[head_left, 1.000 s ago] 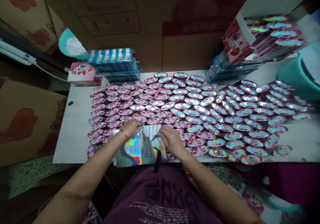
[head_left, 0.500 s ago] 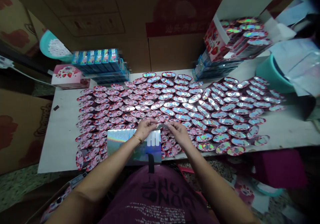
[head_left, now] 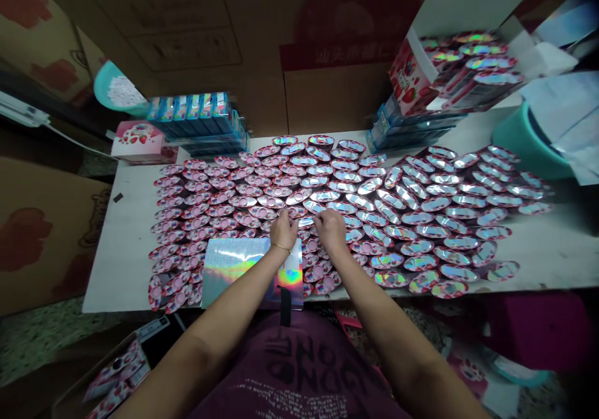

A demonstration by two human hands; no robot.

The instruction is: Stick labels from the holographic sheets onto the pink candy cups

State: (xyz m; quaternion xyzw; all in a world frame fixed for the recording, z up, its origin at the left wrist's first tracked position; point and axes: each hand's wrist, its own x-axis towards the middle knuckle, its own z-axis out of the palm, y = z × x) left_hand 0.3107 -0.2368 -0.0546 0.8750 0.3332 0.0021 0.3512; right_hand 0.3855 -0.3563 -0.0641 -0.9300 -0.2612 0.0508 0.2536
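Note:
My left hand (head_left: 283, 232) and my right hand (head_left: 332, 229) face each other over the middle of the rows, fingers pinched. Between their fingertips lies a small shiny sticker (head_left: 306, 221), an end in each hand. It is at the top of one oval-ended packet; I cannot tell whether it is fully stuck down. Under my left wrist is a holographic sticker sheet (head_left: 234, 272), its right part crossed by my forearm. Around my hands stand many upright pink-and-red packets (head_left: 219, 211); those to the right show silvery oval tops (head_left: 423, 218).
Blue boxes (head_left: 196, 123) stand at the back left beside a pink strawberry box (head_left: 138, 141). At the back right, an open strawberry carton (head_left: 412, 79) of packets sits on more blue boxes. A teal bucket (head_left: 524, 141) is far right. Large cardboard cartons (head_left: 253, 82) wall the back.
Both hands have moved slightly forward with the sticker, from beside the sheet's upper corner to over a packet top. The view has shifted a little.

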